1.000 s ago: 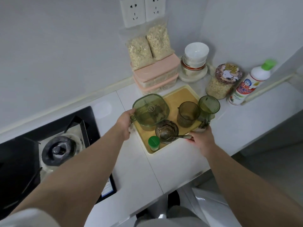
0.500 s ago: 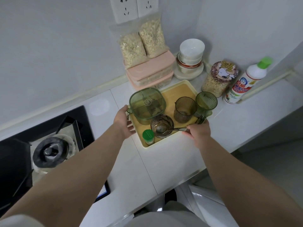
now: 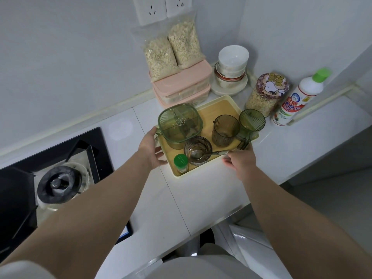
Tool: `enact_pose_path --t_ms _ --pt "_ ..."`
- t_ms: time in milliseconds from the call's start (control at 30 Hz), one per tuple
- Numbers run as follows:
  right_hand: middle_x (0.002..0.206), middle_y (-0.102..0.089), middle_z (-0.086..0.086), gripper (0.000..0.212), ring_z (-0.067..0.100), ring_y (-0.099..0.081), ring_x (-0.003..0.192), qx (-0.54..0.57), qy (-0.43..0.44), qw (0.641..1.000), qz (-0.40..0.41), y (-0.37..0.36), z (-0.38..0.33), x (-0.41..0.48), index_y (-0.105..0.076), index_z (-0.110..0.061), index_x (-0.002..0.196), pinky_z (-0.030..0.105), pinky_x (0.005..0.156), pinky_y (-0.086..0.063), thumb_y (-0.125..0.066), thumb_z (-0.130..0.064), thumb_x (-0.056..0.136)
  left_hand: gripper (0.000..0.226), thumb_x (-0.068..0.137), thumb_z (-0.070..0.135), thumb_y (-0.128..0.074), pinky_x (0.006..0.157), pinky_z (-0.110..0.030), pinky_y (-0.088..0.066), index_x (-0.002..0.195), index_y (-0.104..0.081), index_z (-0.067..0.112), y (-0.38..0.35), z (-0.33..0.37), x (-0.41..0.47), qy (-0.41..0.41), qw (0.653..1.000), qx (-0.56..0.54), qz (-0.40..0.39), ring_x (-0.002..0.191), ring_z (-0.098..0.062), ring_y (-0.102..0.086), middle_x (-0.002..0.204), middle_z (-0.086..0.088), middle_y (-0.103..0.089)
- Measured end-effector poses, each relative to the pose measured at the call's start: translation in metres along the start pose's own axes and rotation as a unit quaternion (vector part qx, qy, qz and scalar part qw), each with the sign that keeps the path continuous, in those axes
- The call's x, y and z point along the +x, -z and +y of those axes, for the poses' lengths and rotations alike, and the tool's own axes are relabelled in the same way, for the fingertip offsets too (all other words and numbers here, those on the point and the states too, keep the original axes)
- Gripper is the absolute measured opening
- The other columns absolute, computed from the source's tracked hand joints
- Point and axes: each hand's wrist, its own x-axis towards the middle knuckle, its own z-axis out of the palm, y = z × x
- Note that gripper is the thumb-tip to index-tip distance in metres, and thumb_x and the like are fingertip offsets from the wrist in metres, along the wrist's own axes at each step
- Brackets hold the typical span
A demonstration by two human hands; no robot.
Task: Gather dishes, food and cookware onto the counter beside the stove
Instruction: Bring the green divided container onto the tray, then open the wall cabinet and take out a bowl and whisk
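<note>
Two hands flank the wooden tray (image 3: 219,97). The left hand (image 3: 151,147) lies with straight fingers against its left rim. The right hand (image 3: 240,160) sits at its lower right corner, fingers turned away, so I cannot tell whether they grip.

The tray rests on the counter (image 3: 201,198) at mid-frame, right of the stove (image 3: 60,178) at lower left. It carries a green lidded container (image 3: 180,122), two ribbed cups (image 3: 226,129), a glass bowl (image 3: 198,150) with a spoon (image 3: 217,153), and a green-capped jar (image 3: 181,163).

Behind it, at upper centre, stand pink boxes (image 3: 182,85), oat bags (image 3: 173,47) and stacked bowls (image 3: 231,65).

This load looks delivered. Letting go remains, plus anything waiting out of view.
</note>
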Motion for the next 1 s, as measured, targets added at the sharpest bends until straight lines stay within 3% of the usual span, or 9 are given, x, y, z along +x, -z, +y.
enact_pose_path --t_ms 167,267,333,433,500,600,733,867,1000 --pt "0.129 -0.050 0.014 0.074 0.032 -0.057 0.104 -0.003 -0.020 0.999 0.030 -0.004 0.003 -0.004 -0.031 -0.033 0.151 0.028 0.043 -0.055 -0.063 -0.001 0.092 0.049 0.094 0.053 -0.055 0.104 -0.060 -0.043 0.131 -0.045 0.022 0.004 -0.010 -0.010 -0.006 1.000 -0.005 -0.015 0.109 -0.031 -0.059 0.112 -0.012 -0.060" --pt "0.121 -0.051 0.014 0.075 0.024 -0.058 0.078 0.019 -0.027 0.999 0.007 -0.003 -0.001 -0.015 -0.028 -0.033 0.152 0.030 0.047 -0.057 -0.061 0.000 0.094 0.060 0.092 0.056 -0.057 0.106 -0.061 -0.040 0.139 -0.041 0.021 0.013 -0.012 -0.011 -0.010 1.000 0.002 -0.019 0.124 -0.034 -0.051 0.129 -0.014 -0.053" --pt "0.122 -0.057 0.017 0.075 0.025 -0.063 0.076 -0.008 -0.025 0.999 0.025 0.001 -0.002 -0.024 -0.025 -0.025 0.153 0.032 0.065 -0.061 -0.062 0.000 0.094 0.058 0.093 0.056 -0.056 0.107 -0.055 -0.041 0.137 -0.045 0.019 0.020 -0.016 -0.012 -0.033 0.998 0.053 0.023 0.121 -0.031 -0.052 0.129 -0.010 -0.053" --pt "0.136 -0.054 0.024 0.056 0.035 -0.064 0.111 0.026 -0.046 0.999 -0.006 0.011 -0.002 -0.045 -0.029 -0.012 0.152 0.036 0.093 -0.056 -0.050 -0.006 0.101 0.039 0.098 0.046 -0.053 0.094 -0.042 -0.048 0.119 -0.054 0.014 0.029 -0.025 -0.024 -0.112 0.978 0.153 0.092 0.105 -0.026 -0.057 0.116 -0.005 -0.058" --pt "0.131 -0.059 0.026 0.039 0.031 -0.067 0.095 -0.006 -0.007 1.000 -0.002 0.019 -0.001 -0.064 -0.048 0.000 0.138 0.036 0.082 -0.057 -0.049 -0.009 0.100 0.035 0.099 0.040 -0.053 0.093 -0.040 -0.052 0.121 -0.056 0.013 0.032 -0.028 -0.039 -0.182 0.955 0.212 0.102 0.104 -0.025 -0.060 0.115 -0.004 -0.062" --pt "0.104 -0.069 0.024 0.028 0.021 -0.062 0.070 -0.045 0.083 0.994 0.050 0.026 -0.009 -0.097 -0.061 0.005 0.119 0.031 0.063 -0.052 -0.054 -0.005 0.094 0.022 0.096 0.034 -0.058 0.085 -0.034 -0.054 0.113 -0.055 0.020 0.024 -0.019 -0.078 -0.295 0.911 0.280 0.068 0.099 -0.020 -0.063 0.106 0.003 -0.064" --pt "0.097 -0.069 0.010 0.020 0.019 -0.065 0.083 -0.036 0.190 0.977 0.087 0.027 -0.037 -0.148 -0.065 -0.008 0.108 0.033 0.075 -0.052 -0.055 -0.022 0.098 0.014 0.096 0.026 -0.058 0.078 -0.022 -0.048 0.110 -0.057 0.024 0.008 -0.001 -0.137 -0.467 0.810 0.353 0.023 0.093 -0.011 -0.061 0.095 0.014 -0.063" --pt "0.081 -0.066 0.001 0.019 0.011 -0.061 0.069 -0.014 0.327 0.944 0.036 0.009 -0.092 -0.208 -0.063 -0.013 0.091 0.027 0.069 -0.049 -0.056 -0.030 0.097 0.018 0.093 0.022 -0.063 0.080 -0.023 -0.051 0.111 -0.063 0.023 -0.008 0.022 -0.194 -0.590 0.733 0.337 -0.026 0.091 -0.004 -0.062 0.097 0.012 -0.067" --pt "0.080 -0.069 -0.004 0.023 0.011 -0.065 0.076 -0.032 0.486 0.873 -0.007 -0.009 -0.144 -0.272 -0.064 -0.020 0.087 0.024 0.073 -0.048 -0.055 -0.038 0.098 0.021 0.094 0.024 -0.064 0.084 -0.015 -0.047 0.115 -0.063 0.025 -0.021 0.052 -0.251 -0.688 0.640 0.338 -0.052 0.096 0.003 -0.059 0.100 0.016 -0.065"
